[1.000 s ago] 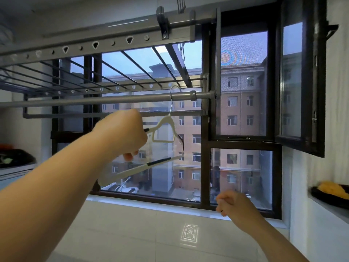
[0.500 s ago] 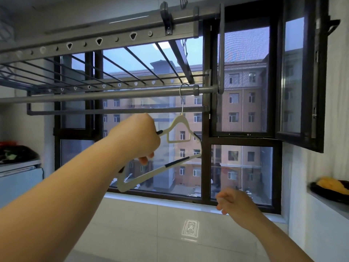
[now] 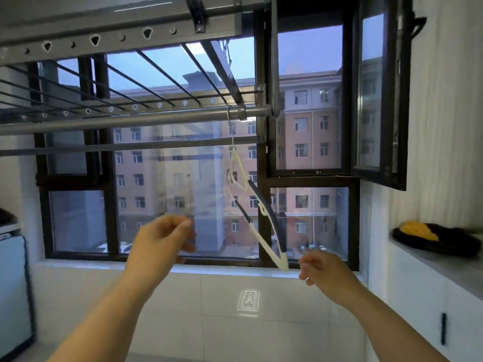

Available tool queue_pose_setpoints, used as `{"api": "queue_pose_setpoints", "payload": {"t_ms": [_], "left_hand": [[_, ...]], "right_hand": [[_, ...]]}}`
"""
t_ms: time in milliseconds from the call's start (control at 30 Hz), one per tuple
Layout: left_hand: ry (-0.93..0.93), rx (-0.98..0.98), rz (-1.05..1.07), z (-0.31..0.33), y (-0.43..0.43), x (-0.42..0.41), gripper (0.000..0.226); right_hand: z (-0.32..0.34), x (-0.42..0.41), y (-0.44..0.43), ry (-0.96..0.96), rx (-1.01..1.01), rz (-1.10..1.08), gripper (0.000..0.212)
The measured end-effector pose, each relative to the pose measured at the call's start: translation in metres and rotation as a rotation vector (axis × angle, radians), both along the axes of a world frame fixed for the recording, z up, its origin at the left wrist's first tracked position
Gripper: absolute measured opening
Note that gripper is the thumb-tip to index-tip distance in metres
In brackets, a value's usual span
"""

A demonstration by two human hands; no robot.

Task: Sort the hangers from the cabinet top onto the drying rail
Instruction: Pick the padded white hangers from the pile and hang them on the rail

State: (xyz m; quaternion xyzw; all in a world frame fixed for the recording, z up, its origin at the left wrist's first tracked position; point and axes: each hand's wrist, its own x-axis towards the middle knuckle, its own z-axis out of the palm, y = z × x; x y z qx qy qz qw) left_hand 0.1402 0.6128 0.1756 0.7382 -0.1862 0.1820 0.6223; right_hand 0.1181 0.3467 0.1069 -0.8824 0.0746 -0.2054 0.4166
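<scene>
Above and beyond both sets of fingertips, one hanger (image 3: 262, 202) hangs by its wire hook from the drying rail (image 3: 130, 121), close to the rail's right end; its frame is turned nearly edge-on and tilted, lower tip just beside the right hand (image 3: 324, 270), whether touching I cannot tell.

Left hand (image 3: 159, 244): fingers loosely curled, thumb near forefinger, nothing in them; well left of the hanger and below it. Right hand: fingers loosely bent, holding nothing.

Handling, judged: light, stiff plastic frame, thin metal hook, dark strips on the arms that look non-slip; pivots freely on the hook, so it likely swings at a touch; best taken at the shoulder or the neck just under the hook, not by the tip.

Against half a second ago: the left hand then gripped the hanger's shoulder at the rail; now it has let go and dropped; the hanger has twisted round.

Right of the right-hand fingers, a dark bundle (image 3: 449, 242) lies on the cabinet top (image 3: 444, 262); contents unclear.
</scene>
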Motion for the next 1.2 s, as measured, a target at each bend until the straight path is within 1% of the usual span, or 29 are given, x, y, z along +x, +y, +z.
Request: {"api": "queue_pose_setpoints", "payload": {"t_ms": [100,233,400,467,567,633,700,800,900,967,1000,1067,1133,1200], "left_hand": [[0.117,0.062,-0.113,-0.039,-0.026,0.003,0.023],[0.188,0.205,-0.279,-0.076,-0.082,-0.001,0.028],[0.278,0.367,-0.492,-0.098,-0.172,-0.016,0.027],[0.283,0.426,-0.553,-0.103,-0.215,-0.023,0.026],[0.281,0.491,-0.631,-0.113,-0.282,-0.033,0.024],[0.226,0.517,-0.677,-0.124,-0.327,-0.037,0.025],[0.157,0.533,-0.716,-0.137,-0.373,-0.040,0.028],[0.091,0.538,-0.748,-0.158,-0.439,-0.047,0.030],[0.060,0.509,-0.744,-0.183,-0.498,-0.059,0.029],[0.019,0.529,-0.736,-0.198,-0.532,-0.069,0.017],[-0.012,0.564,-0.733,-0.205,-0.549,-0.072,0.017],[-0.149,0.677,-0.778,-0.221,-0.581,-0.080,0.037],[-0.292,0.801,-0.820,-0.232,-0.609,-0.090,0.053],[-0.385,0.922,-0.846,-0.240,-0.630,-0.101,0.064]], "right_hand": [[-0.003,-0.012,-0.015,-0.007,-0.002,-0.034,0.025],[-0.010,-0.036,-0.047,0.003,0.001,-0.113,0.025],[-0.024,-0.077,-0.113,0.019,0.024,-0.278,0.021],[-0.032,-0.097,-0.148,0.027,0.052,-0.361,0.022],[-0.046,-0.129,-0.205,0.022,0.102,-0.486,0.017],[-0.057,-0.150,-0.246,0.009,0.138,-0.577,0.019],[-0.067,-0.170,-0.286,0.022,0.156,-0.668,0.014],[-0.080,-0.200,-0.342,0.016,0.127,-0.817,0.014],[-0.085,-0.231,-0.387,0.041,0.050,-0.987,0.015],[-0.087,-0.250,-0.412,0.055,-0.072,-1.141,0.021],[-0.087,-0.257,-0.423,0.087,-0.143,-1.221,0.025],[-0.089,-0.268,-0.439,0.244,-0.237,-1.322,0.038],[-0.093,-0.274,-0.450,0.418,-0.212,-1.336,0.056],[-0.097,-0.279,-0.456,0.538,-0.146,-1.330,0.061]]}}
